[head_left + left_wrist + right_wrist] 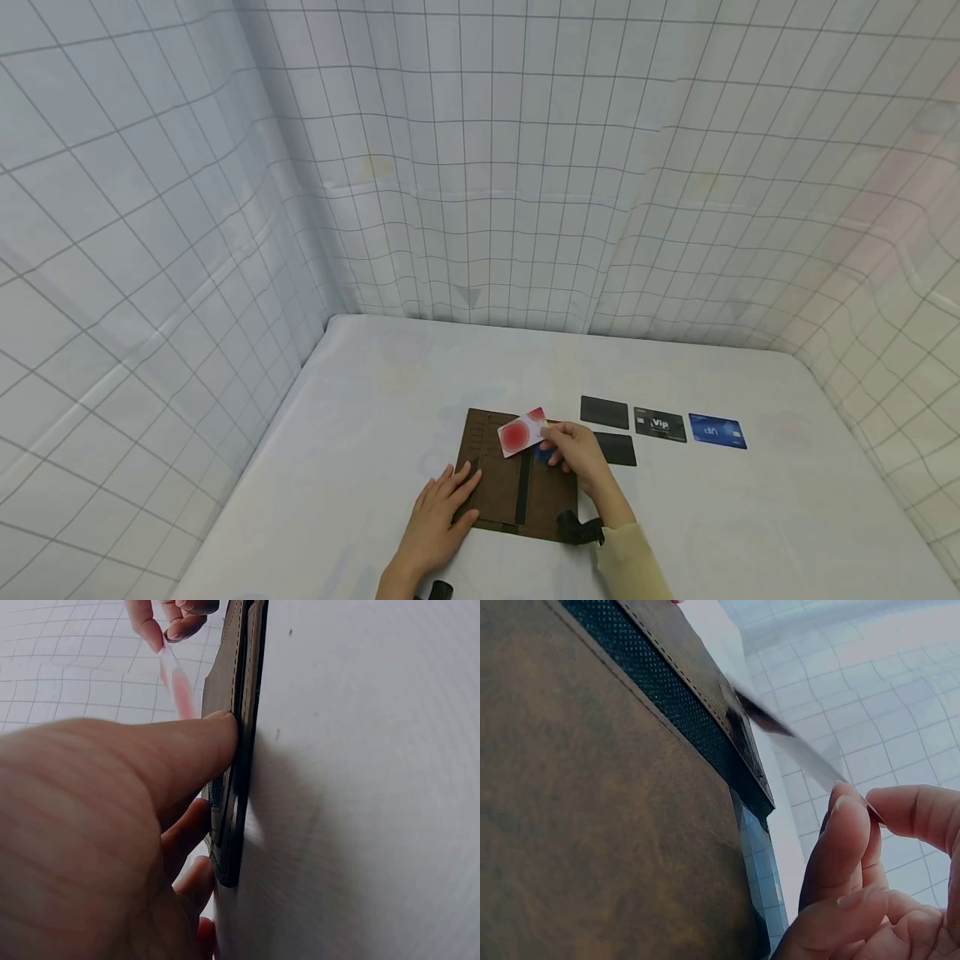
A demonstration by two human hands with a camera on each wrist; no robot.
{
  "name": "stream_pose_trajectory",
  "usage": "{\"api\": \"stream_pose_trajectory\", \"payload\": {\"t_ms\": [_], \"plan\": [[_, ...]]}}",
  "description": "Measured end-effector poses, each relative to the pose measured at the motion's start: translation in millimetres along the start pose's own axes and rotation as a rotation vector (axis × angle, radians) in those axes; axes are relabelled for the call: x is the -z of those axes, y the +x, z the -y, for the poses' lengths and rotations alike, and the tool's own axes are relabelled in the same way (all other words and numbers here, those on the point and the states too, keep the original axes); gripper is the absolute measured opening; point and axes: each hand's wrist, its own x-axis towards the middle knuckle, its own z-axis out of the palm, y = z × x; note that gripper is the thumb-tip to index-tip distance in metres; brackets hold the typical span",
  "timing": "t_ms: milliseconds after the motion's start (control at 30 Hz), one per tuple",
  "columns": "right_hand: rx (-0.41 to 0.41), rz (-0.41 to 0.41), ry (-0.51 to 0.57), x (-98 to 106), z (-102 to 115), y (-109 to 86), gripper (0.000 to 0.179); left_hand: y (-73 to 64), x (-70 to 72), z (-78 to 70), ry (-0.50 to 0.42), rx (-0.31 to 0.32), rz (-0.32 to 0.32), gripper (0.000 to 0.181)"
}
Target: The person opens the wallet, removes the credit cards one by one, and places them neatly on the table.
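Observation:
A brown leather-look card holder [495, 492] lies spread flat on the table, with a dark band [522, 487] down its middle and slots at its upper left. My left hand [437, 521] rests on its left edge with extended fingers; in the left wrist view the thumb [187, 750] presses on the edge. Between thumb and fingers, my right hand [577, 454] pinches a red-and-white card [516, 436], tilted above the holder's upper part. That card [814, 757] appears nearly edge-on in the right wrist view. A blue card [542, 455] shows partly beneath the right hand.
Right of the holder lie two plain black cards, one farther back [604, 412] and one nearer [618, 449], beside a black "Vip" card [660, 424] and a blue card [717, 431]. Grid-patterned white curtains [465, 183] surround the white table [360, 417].

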Motion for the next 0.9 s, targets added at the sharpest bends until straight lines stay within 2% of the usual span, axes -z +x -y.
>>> {"api": "stream_pose_trajectory", "payload": {"t_ms": [333,700,900], "plan": [[0.006,0.001,0.026,2,-1,-2.2,0.022,0.6,0.6,0.1,-0.001,0.020,0.027,0.049],[0.004,-0.013,0.044,5,-4,-5.3,0.022,0.2,-1.8,1.1,0.003,-0.004,-0.006,0.048],[0.009,-0.032,0.059,10,-3,-8.7,0.022,0.0,-2.9,1.9,0.003,0.011,0.012,0.049]]}}
